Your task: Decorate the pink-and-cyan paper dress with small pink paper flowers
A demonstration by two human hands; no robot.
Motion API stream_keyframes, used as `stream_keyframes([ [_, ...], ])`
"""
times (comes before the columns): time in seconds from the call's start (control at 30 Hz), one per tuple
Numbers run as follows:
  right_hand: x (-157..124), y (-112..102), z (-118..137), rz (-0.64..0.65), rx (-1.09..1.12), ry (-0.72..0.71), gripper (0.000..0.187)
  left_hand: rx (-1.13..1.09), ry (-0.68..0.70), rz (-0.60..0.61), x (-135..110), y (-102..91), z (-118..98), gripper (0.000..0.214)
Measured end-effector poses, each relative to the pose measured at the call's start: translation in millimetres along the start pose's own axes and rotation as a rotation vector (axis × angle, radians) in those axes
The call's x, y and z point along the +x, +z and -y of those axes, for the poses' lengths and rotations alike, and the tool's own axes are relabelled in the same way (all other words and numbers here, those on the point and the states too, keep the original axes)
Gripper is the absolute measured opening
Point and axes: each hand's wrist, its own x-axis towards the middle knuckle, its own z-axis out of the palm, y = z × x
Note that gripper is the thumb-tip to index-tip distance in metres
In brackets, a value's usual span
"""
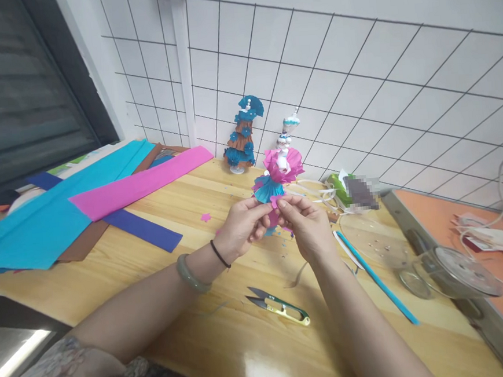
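A small pink paper flower (pixel 274 200) is pinched between the fingertips of my left hand (pixel 244 224) and my right hand (pixel 310 225). Both hands are closed, thumbs and forefingers meeting at the flower. Just beyond my fingers stands a decoration of pleated pink and blue crepe paper (pixel 285 166) with a white top; my hands hide its lower part. To its left, a taller tiered blue and brown paper decoration (pixel 243 136) stands upright. Thread snips (pixel 282 308) lie on the table nearer to me, between my forearms. Another pink paper flower (pixel 205 217) lies left of my left hand.
Sheets of blue and pink crepe paper (pixel 142 182) overlap at the left. On the right lie a thin turquoise strip (pixel 378 277), a clear plastic tray (pixel 371 243) with small bits, and a clear jar (pixel 453 271) on its side. A white grid wall (pixel 312 79) stands behind.
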Motion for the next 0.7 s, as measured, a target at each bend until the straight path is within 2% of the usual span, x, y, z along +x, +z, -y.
stream_keyframes([
  [0.37,-0.1,6.1,-0.6,-0.004,-0.039,-0.051,0.016,0.044,0.013,0.003,1.0,-2.0,1.7,0.020],
  [0.7,0.9,8.4,-0.7,-0.004,-0.050,-0.042,0.017,0.067,0.019,0.007,1.4,-3.1,1.9,0.021],
])
